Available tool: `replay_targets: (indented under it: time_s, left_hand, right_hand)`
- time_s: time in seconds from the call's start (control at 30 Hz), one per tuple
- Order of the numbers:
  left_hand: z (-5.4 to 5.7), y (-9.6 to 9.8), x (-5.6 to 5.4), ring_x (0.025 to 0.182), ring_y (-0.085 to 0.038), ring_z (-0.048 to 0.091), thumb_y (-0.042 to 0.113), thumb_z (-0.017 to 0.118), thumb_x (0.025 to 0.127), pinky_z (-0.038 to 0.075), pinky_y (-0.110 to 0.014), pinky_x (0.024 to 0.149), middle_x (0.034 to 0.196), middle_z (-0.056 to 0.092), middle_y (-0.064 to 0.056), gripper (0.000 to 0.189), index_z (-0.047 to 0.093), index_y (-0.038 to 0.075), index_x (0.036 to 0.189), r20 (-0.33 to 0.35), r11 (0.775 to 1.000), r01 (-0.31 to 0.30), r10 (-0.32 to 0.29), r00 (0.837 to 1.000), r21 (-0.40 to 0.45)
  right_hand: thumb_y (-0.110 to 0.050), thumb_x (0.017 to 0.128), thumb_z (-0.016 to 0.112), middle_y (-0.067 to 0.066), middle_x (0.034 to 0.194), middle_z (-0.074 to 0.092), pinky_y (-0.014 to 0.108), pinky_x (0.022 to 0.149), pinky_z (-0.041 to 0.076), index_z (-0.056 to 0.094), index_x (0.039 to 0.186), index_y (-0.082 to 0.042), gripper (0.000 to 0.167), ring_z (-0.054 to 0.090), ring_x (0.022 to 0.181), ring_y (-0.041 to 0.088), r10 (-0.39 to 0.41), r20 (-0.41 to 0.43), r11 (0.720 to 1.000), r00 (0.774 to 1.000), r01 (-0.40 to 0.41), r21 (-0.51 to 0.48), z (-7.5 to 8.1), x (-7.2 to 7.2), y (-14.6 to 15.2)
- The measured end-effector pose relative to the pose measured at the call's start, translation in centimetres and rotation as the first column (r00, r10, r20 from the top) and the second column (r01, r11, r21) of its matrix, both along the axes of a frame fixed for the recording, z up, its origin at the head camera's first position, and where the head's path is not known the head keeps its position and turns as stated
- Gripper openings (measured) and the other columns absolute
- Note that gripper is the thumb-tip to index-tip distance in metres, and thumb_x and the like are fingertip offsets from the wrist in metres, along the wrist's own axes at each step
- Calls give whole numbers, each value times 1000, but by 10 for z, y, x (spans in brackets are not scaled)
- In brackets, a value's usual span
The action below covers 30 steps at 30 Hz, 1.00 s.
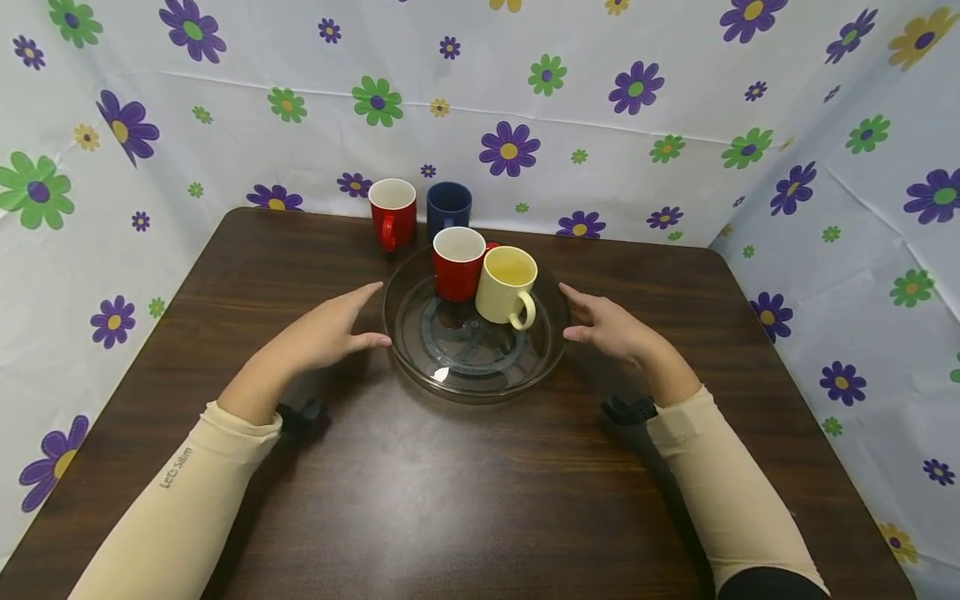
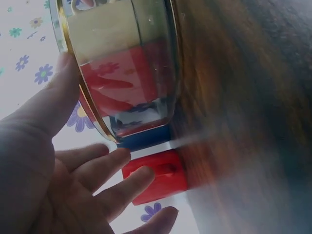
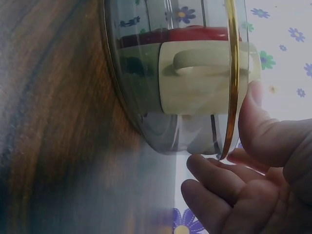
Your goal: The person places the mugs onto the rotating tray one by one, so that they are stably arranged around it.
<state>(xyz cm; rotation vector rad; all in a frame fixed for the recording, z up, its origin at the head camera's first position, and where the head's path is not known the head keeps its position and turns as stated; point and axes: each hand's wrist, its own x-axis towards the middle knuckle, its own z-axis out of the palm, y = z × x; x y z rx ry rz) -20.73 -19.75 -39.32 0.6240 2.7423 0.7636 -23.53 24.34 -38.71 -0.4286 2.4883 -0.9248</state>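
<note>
Glass bowl (image 1: pixel 480 371) between spread hands (image 1: pixel 324 332) (image 1: pixel 613 327)

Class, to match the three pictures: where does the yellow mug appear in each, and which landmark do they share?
Head: yellow mug just right of centre, in the bowl.
Left wrist: yellow mug at top, left of centre.
Right wrist: yellow mug above and right of centre.
Shared landmark: the bowl.

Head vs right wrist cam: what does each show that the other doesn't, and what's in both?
Head only: left hand, both sleeves, blue mug and rear red mug beyond the bowl.

Right wrist only: a side-on look through the bowl at the yellow mug.

Both: bowl, yellow mug, right hand, red mug inside the bowl, tabletop, flowered backdrop.
</note>
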Motion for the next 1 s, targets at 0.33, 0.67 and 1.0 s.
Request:
replay_targets:
  time_s: [0.33,0.67,1.0]
  left_hand:
    - [-6,3,6,149,-44,26,35,69,98,20,-57,121,162,25,-27,88,21,-7,158,0,999,51,-51,999,11]
    - [-6,5,14,149,-45,26,33,67,100,20,-57,121,161,25,-29,85,20,-9,157,-13,999,51,-51,999,19]
    - [-5,7,16,147,-46,28,34,68,99,21,-58,120,160,28,-31,86,22,-10,156,-16,999,33,-32,999,13]
  right_hand:
    - [-9,103,59,15,168,12,56,116,30,9,164,-16,80,24,150,41,34,-2,998,999,-34,-43,-3,-9,3]
    - [-12,103,60,22,165,20,57,114,34,12,164,-12,78,29,148,43,18,-13,998,1000,-19,-57,-5,-6,2]
    - [-17,102,63,22,162,29,54,115,34,11,162,-2,81,33,148,37,-16,-47,997,999,13,-74,5,24,-1]
